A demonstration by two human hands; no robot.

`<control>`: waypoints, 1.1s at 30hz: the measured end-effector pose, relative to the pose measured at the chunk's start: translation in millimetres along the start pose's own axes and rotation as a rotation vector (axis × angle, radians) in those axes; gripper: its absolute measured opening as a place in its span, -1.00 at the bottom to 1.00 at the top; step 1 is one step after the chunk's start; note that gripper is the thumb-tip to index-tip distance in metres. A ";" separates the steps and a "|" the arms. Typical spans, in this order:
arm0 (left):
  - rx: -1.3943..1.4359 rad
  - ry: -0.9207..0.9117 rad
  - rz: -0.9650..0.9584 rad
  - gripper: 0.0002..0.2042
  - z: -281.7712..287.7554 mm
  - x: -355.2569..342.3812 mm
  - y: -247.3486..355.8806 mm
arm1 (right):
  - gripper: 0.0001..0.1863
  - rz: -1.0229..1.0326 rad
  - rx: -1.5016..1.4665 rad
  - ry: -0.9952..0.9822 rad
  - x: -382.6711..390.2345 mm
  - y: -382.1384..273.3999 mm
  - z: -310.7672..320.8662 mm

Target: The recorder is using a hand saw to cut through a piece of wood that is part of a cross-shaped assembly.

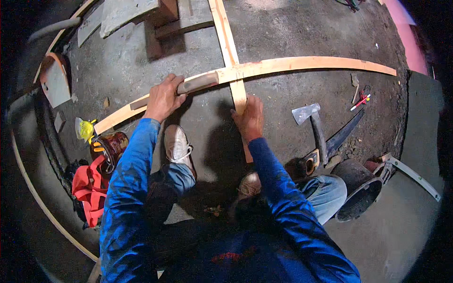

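Note:
Two pale wooden strips cross on the grey floor: a long crosswise strip and a lengthwise strip. On the crosswise strip's left part lies a narrow grey-brown bar, its kind unclear. My left hand is closed around this bar, with its fingers along the strip's edge. Below the crossing, my right hand grips the near part of the lengthwise strip, whose end reaches down between my shoes. Right of that hand lies a hatchet, beside a handsaw.
At the right stand a black bucket and a pale level-like bar. A red-and-white marker lies above the saw. To the left are a red fabric bag and a yellow item. Concrete slabs are at the far left.

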State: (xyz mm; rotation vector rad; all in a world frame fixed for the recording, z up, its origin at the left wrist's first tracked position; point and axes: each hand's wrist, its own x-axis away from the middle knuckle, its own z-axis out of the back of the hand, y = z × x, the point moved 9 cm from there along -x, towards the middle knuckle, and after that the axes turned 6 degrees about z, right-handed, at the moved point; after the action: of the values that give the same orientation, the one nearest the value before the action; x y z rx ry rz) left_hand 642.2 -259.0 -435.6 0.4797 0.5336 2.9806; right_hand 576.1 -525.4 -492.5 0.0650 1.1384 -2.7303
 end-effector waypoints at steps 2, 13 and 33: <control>0.028 -0.024 -0.012 -0.48 -1.3 -1.2 -0.4 | -0.26 -0.026 -0.021 -0.137 -12.5 2.6 9.9; 0.710 0.269 0.172 -0.53 102.4 -15.6 70.1 | -0.18 -0.280 0.348 -0.771 -24.2 229.3 191.8; 1.190 0.321 0.174 -0.76 97.8 -48.9 160.6 | -0.31 -0.511 0.409 -0.362 97.3 268.6 235.4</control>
State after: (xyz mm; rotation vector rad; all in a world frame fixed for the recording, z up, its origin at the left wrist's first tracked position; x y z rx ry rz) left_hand 716.4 -383.8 -306.6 0.0565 2.3729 2.5260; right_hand 537.1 -892.1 -525.2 -0.7270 0.5379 -3.1776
